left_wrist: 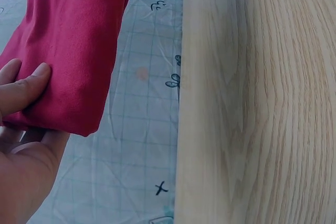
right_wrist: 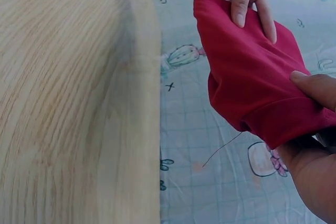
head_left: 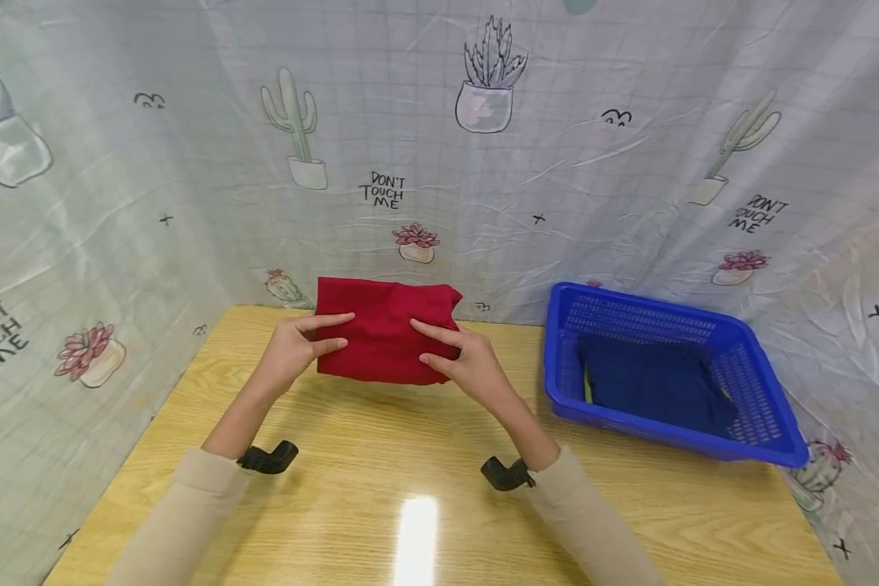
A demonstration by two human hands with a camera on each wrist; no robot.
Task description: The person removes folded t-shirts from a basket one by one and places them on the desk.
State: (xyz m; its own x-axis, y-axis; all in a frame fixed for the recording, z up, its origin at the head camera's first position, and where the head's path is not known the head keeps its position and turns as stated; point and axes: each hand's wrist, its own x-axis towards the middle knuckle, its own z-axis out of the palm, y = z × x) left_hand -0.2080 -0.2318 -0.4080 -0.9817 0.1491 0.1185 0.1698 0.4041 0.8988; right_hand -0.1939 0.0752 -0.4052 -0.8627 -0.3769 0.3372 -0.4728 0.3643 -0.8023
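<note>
A folded red cloth (head_left: 384, 334) is held up over the back part of the table. My left hand (head_left: 293, 346) grips its left end, thumb and a finger on the near face and other fingers behind it. At the opposite end my right hand (head_left: 469, 358) pinches the cloth the same way. In the left wrist view the cloth (left_wrist: 79, 51) shows a smooth folded lower corner by the left hand (left_wrist: 31, 156). A loose thread (right_wrist: 220, 150) dangles from the cloth in the right wrist view, near the right hand (right_wrist: 310, 177).
A blue plastic basket (head_left: 553, 350) stands at the right on the wooden table (head_left: 337, 488), with folded dark navy cloth (head_left: 652, 382) inside and a bit of yellow-green at its edge. A curtain printed with cacti (head_left: 483, 203) hangs behind and along the sides.
</note>
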